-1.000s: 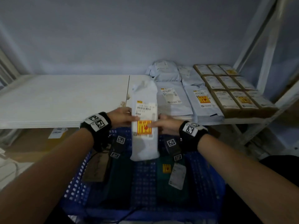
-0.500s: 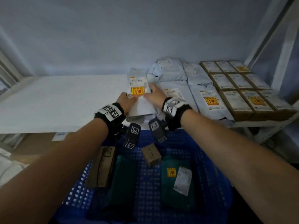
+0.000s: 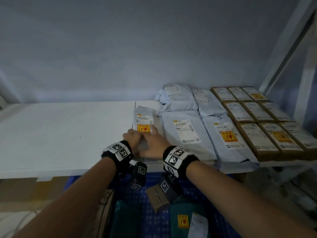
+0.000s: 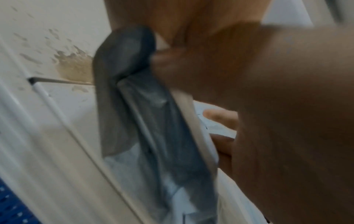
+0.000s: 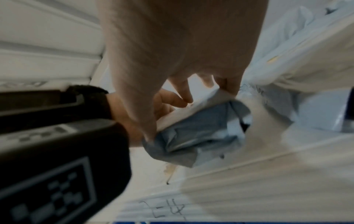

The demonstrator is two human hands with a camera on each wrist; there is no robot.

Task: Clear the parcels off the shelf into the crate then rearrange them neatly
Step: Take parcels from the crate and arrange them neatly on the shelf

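The white shelf [image 3: 60, 134] takes up most of the head view, its left part bare. On its right part the far-right corner is filled by three rows of brown boxes [image 3: 257, 121]. To their left lie grey mailer bags [image 3: 187, 131], two puffy ones at the back and two flat ones nearer.

Below the shelf's near edge is the blue crate [image 3: 171, 225]. It holds dark green bags [image 3: 178, 220], a small brown box [image 3: 157, 198] and a cardboard parcel [image 3: 104, 208] at its left.

Both hands are on one slim white parcel [image 3: 143, 124], which lies on the shelf just left of the flat grey bags. The left hand [image 3: 133, 137] grips its near left edge, with fingers curled round the wrapping in the left wrist view. The right hand [image 3: 154, 145] holds its near right side, thumb and fingers pinching the folded end in the right wrist view.

Judging by this, the rearranging is well under way. The right side looks neatly filled, while several parcels are left in the crate.
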